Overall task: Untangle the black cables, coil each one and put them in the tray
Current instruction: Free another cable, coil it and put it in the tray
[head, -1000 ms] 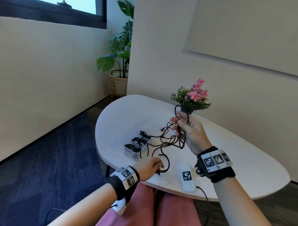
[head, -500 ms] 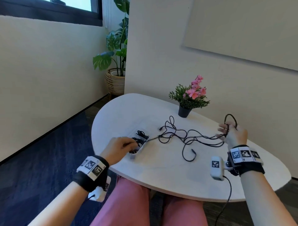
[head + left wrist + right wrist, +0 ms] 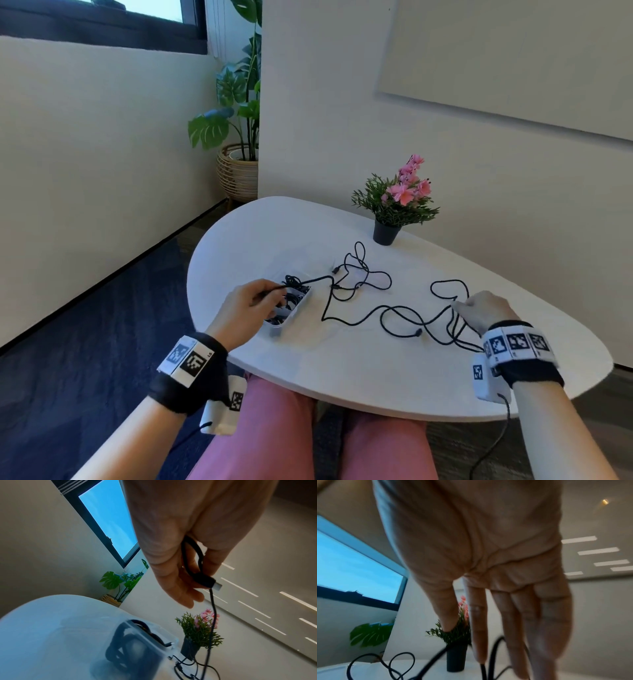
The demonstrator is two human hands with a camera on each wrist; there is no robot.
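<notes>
Cables (image 3: pixel 356 294) sprawl in black loops across the white table (image 3: pixel 376 377), running from the tray (image 3: pixel 294 313) on the left all the way over to the right edge. Look at that tray: a clear plastic one near the table's front-left rim, and it holds dark coiled cable already (how many coils, hard to tell through the blur of the left wrist view). Left hand (image 3: pixel 248 308) hovers right over it, thumb and fingers pinching one cable just behind its plug (image 3: pixel 208 583), the cord hanging down from the pinch toward the table. Over on the other side, the right hand (image 3: pixel 486 313) is down on the loose strands, fingers (image 3: pixel 477 628) extended and spread, tips pointing at the tabletop with cable passing under them; nothing is curled around a strand there. A small potted plant with pink flowers (image 3: pixel 399 202) stands behind the tangle, well clear of both hands.
</notes>
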